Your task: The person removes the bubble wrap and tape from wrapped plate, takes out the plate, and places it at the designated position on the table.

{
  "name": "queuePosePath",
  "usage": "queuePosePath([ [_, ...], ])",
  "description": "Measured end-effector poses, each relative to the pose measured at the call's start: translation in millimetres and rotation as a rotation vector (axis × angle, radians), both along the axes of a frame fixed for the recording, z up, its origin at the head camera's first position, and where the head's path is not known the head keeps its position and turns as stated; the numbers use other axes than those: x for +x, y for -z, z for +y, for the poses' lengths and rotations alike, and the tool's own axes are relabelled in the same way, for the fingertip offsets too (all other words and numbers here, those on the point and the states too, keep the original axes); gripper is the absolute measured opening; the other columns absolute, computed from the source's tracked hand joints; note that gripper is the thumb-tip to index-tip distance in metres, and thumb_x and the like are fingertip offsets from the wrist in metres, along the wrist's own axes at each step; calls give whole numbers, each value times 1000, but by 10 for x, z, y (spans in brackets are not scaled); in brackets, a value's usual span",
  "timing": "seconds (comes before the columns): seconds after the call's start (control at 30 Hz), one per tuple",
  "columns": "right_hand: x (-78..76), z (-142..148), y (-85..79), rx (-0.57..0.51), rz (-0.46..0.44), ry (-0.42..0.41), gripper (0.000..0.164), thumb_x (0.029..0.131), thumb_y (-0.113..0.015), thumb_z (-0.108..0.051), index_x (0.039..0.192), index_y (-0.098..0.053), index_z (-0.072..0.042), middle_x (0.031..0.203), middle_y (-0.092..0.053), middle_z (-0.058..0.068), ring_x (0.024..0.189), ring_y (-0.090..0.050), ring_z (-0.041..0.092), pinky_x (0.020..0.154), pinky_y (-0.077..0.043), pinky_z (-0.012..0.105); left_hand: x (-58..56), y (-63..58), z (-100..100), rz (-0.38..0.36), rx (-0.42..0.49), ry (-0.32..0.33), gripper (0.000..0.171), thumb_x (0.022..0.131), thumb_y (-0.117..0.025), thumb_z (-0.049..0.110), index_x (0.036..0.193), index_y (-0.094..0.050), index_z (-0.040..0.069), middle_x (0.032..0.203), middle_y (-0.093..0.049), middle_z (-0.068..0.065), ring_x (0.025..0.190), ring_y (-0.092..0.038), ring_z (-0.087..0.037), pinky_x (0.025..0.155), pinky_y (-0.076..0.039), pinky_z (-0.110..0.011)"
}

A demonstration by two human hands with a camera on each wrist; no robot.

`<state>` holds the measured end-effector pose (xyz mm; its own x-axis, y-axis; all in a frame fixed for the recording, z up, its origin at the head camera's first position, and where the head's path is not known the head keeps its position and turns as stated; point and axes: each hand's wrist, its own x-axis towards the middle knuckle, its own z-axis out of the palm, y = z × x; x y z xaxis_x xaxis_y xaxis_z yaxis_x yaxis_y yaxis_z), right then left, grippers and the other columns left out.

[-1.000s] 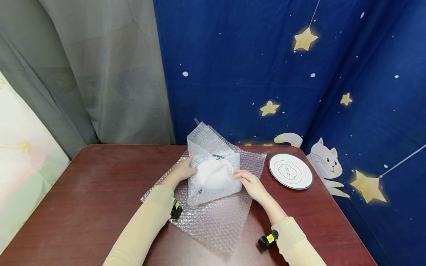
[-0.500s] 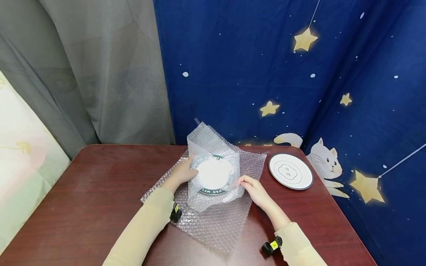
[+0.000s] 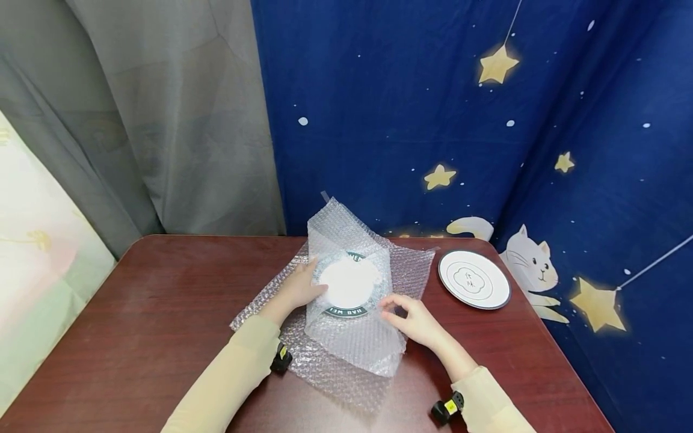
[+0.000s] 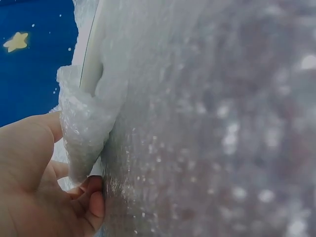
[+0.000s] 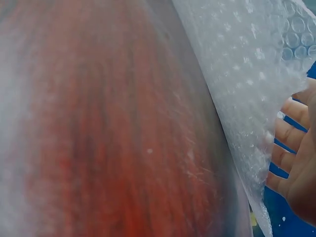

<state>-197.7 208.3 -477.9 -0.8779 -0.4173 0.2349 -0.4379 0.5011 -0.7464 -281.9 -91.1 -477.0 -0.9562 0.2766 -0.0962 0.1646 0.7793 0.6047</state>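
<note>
A white plate with a green lettered rim (image 3: 346, 312) lies near the table's back, under and on layers of clear bubble wrap (image 3: 354, 343). My left hand (image 3: 296, 285) holds the left side of this bundle; in the left wrist view its thumb and curled fingers (image 4: 97, 203) are on either side of the folded bubble wrap (image 4: 84, 128), with the plate's pale edge (image 4: 94, 54) showing above. My right hand (image 3: 414, 319) is at the bundle's right edge, fingers loosely bent. In the right wrist view its fingers (image 5: 289, 133) reach behind the hanging bubble wrap (image 5: 237, 84).
A second white plate (image 3: 489, 288) with a dark rim and a drawn motif lies to the right on the dark red wooden table (image 3: 178, 325). Grey and blue star-patterned curtains (image 3: 390, 120) hang right behind the table.
The front flap of bubble wrap, earlier folded up over the plate by my right hand, has dropped toward me. My right hand has let go of it. My left hand stays at the left edge.
</note>
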Motion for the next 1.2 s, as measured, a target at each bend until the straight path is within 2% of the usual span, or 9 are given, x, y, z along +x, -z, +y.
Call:
queuePosePath([
  [0.1,17,-4,13,38,61,-43,23,89,-68,-22,111,-68,-13,103,-65,-6,99,-58,14,87,-46,41,48,10,3,17,-5,10,85,88,-65,39,152,-21,4,144,-25,-35,126,-37,-48,101,-34,-57],
  [0.3,47,-41,27,144,146,-91,30,85,-73,-26,112,-67,-14,112,-60,-4,106,-53,16,88,-45,40,119,60,7,51,-44,43,89,86,-67,45,151,-24,3,148,-18,-35,133,-26,-49,105,-28,-57],
  [0.4,81,-64,17,193,141,-106,35,84,-73,-29,117,-67,-17,123,-55,3,115,-49,23,92,-42,49,161,73,16,85,-103,66,93,83,-67,53,150,-28,1,147,-19,-36,134,-24,-50,104,-28,-59],
  [0.5,109,-92,-5,248,133,-121,39,84,-72,-30,121,-66,-21,136,-47,11,126,-40,31,96,-34,59,211,68,27,99,-146,77,99,79,-67,60,149,-30,1,147,-20,-35,135,-22,-49,104,-26,-61],
  [0.63,131,-131,-34,328,149,-131,39,84,-71,-28,122,-66,-26,147,-37,14,133,-30,36,100,-24,65,280,36,39,104,-149,87,106,73,-70,62,148,-30,-1,148,-20,-35,135,-20,-50,104,-23,-62],
  [0.93,159,-142,-54,406,177,-119,45,78,-66,-14,121,-68,-26,151,-31,17,135,-25,42,100,-20,69,373,-10,4,102,-96,122,104,75,-72,57,147,-29,-5,148,-16,-36,135,-17,-53,105,-20,-64],
  [1.2,159,-128,-32,467,197,-125,46,81,-62,-7,120,-69,-29,153,-26,17,136,-22,43,102,-18,68,371,57,-84,126,-58,154,96,73,-74,39,147,-31,-4,148,-19,-35,135,-21,-50,104,-24,-63],
])
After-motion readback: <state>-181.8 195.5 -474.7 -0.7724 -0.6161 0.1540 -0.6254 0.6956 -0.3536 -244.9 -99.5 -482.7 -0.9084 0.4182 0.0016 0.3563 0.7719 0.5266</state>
